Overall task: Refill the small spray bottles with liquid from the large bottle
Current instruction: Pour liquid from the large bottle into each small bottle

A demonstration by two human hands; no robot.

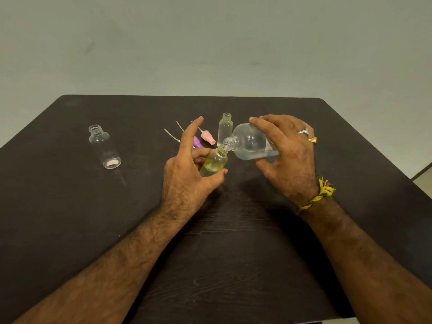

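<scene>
Tabletop (233, 253) is dark brown with a faint wood grain and a rounded far-left corner; it stands against a plain pale grey-green wall (210, 43), and a strip of light floor (423, 171) shows past the right edge. Left hand (184, 171) grips a small spray bottle (214, 162), tilted and holding yellowish liquid, between thumb and curled fingers, index finger extended. Right hand (289, 155) grasps the large bottle (251, 142), tipped almost horizontal, its threaded mouth touching the small bottle's neck. Just behind stands an uncapped clear small bottle (225, 129). Pink spray head (207, 137) and purple spray head (197, 142) lie beside it, dip tubes pointing far-left. Well apart at far left stands another empty bottle (104, 146).
</scene>
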